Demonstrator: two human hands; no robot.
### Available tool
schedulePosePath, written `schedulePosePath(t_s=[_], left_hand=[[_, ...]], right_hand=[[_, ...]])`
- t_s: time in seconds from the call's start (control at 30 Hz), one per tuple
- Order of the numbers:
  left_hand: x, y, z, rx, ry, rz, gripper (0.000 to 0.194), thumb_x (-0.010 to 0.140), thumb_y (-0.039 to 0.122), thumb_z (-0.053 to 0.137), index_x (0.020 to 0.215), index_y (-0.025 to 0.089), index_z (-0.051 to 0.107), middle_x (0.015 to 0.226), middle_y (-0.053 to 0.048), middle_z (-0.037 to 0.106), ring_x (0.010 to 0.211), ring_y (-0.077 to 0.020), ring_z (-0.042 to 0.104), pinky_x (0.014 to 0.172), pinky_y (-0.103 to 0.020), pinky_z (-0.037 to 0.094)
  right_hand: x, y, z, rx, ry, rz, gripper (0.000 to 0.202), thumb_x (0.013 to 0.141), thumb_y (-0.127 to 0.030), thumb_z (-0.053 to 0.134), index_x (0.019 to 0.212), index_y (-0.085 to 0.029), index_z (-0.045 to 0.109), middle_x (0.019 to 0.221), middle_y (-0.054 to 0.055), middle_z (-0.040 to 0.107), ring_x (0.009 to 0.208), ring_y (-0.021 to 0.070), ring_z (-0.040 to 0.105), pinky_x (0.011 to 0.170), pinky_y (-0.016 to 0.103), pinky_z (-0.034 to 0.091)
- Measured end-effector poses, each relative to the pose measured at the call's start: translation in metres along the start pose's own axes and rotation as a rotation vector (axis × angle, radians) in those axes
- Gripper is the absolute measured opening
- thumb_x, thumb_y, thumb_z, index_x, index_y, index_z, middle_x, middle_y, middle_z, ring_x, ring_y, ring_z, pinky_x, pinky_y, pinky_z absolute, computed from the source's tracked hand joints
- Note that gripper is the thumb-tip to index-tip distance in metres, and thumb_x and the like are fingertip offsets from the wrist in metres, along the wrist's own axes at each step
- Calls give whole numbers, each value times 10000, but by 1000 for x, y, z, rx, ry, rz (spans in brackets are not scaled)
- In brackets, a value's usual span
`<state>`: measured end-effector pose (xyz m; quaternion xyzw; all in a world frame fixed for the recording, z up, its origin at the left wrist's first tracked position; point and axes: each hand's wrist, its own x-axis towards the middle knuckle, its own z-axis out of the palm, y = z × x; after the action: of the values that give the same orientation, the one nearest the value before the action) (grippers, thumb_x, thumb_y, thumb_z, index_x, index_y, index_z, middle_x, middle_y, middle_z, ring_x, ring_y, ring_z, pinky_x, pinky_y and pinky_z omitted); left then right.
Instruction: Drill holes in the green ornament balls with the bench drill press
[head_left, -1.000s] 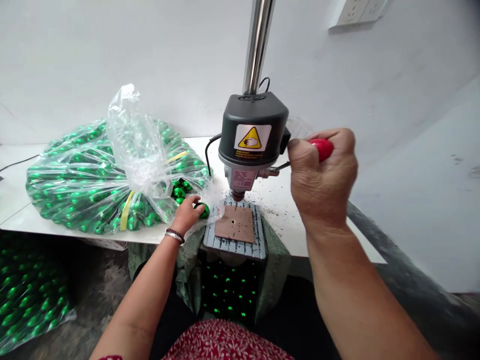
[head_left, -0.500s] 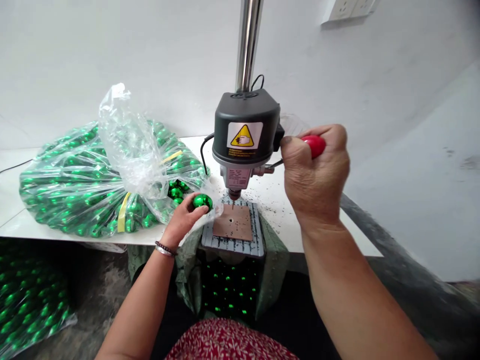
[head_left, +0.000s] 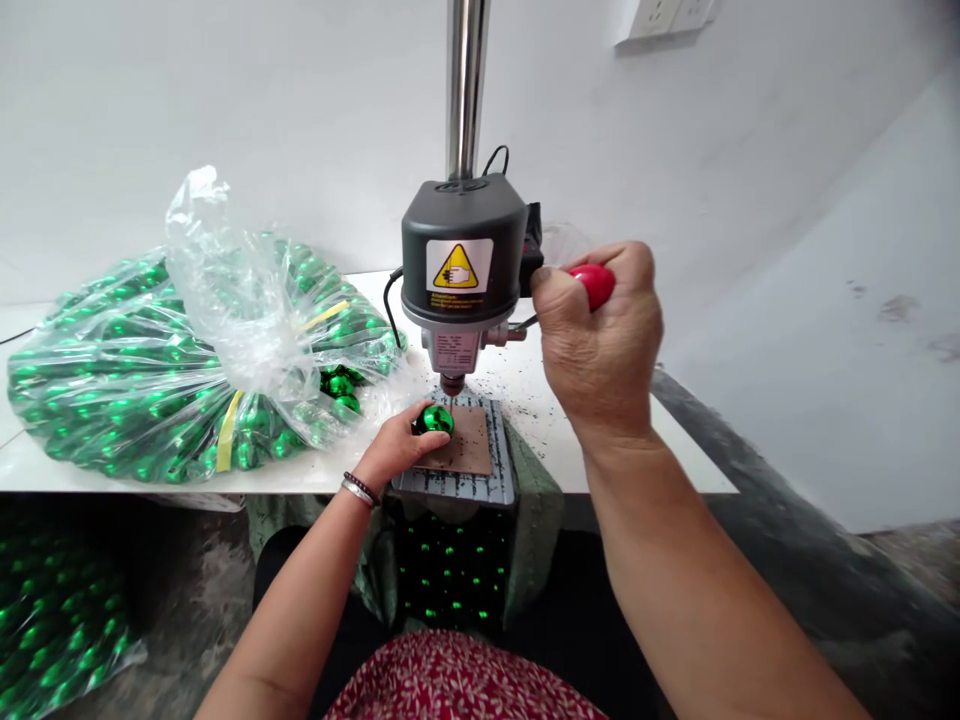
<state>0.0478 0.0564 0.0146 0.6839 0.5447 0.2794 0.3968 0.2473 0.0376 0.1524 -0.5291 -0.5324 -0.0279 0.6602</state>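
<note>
A: Where was the green ball?

B: It was above the left part of the brown board, near the drill bit. Whether it touched the board or the bit, I could not tell.

A: And how did the left hand keep it?

B: The thumb and the fingers pinched it from the left side, with the thumb nearer to the body. Two bracelets were on this wrist.

A: What did the right hand do?

B: It was wrapped firmly around the red knob on the lever of the drill press.

A: Please tell me also what was around them.

B: The board lay on a grooved grey plate, which had dark crumbs on it. To the left, on the white table, there was a big clear bag full of similar balls, and some of them showed through a gap. Another bag of green balls was lower, at the left edge of the view.
</note>
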Motion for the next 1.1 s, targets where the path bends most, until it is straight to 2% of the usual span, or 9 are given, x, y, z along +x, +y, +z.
schedulePosePath(t_s=[0.27,0.43,0.6,0.73,0.87,1.1], left_hand=[[5,9,1,79,-84,57,607,754,328,830,1341,204,739,1186,-33,810,1143,-277,726,1080,-370,551],[5,11,2,153,-70,98,570,755,321,816,1308,200,745,1163,-36,810,1135,-279,716,1084,-382,540],[8,8,-5,93,-108,59,482,791,357,780,1248,206,771,1042,6,812,1022,-238,723,1010,-343,569],[12,5,-2,107,-135,121,612,727,282,828,1327,202,742,1210,-37,802,1143,-262,716,1110,-382,531],[14,0,10,112,-87,135,711,674,221,855,1374,206,726,1335,-88,764,1236,-300,696,1172,-445,498],[13,-6,19,-56,-87,92,674,662,212,872,1325,242,751,1099,-12,820,1041,-261,743,1016,-390,592]], right_hand=[[-1,-2,-3,-31,-5,-4,262,967,-494,582,888,-262,492,819,-23,570,731,113,545,651,286,496],[0,-3,-6,-31,-36,-16,264,970,-495,577,886,-261,487,792,-31,561,715,109,538,657,289,496],[1,2,-7,-25,-63,-20,262,982,-510,564,915,-262,514,818,-25,574,765,122,574,689,306,515],[2,2,-8,-32,-63,-14,250,985,-501,558,928,-260,528,829,-25,585,785,127,587,711,313,532],[1,-2,-8,-29,-43,-4,260,970,-503,575,907,-258,512,802,-31,573,732,117,557,688,302,523],[-9,-7,-12,19,-29,18,278,903,-523,617,881,-269,507,783,-34,561,659,114,512,600,284,481]])
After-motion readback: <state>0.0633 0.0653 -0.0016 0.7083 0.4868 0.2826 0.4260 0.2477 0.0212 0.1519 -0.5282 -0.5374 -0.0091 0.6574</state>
